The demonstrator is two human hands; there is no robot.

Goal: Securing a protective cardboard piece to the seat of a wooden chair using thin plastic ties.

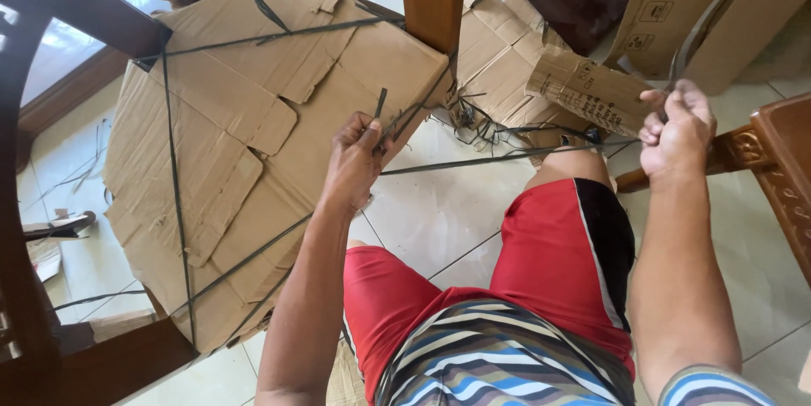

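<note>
Striped shirt (498, 364) foreground — left hand (355, 161) pinches strap (473, 159) at cardboard-wrapped table (253, 136); right hand (676, 131) grips its free end, tensioning.

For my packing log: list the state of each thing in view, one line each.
left hand: closed on the dark strap at the knot.
right hand: closed on the strap end, raised.
dark strap: taut between the hands.
cardboard-wrapped piece: covered, criss-crossed by straps.
cardboard box: flaps open, on the floor.
loose straps: tangled on the tile floor.
</note>
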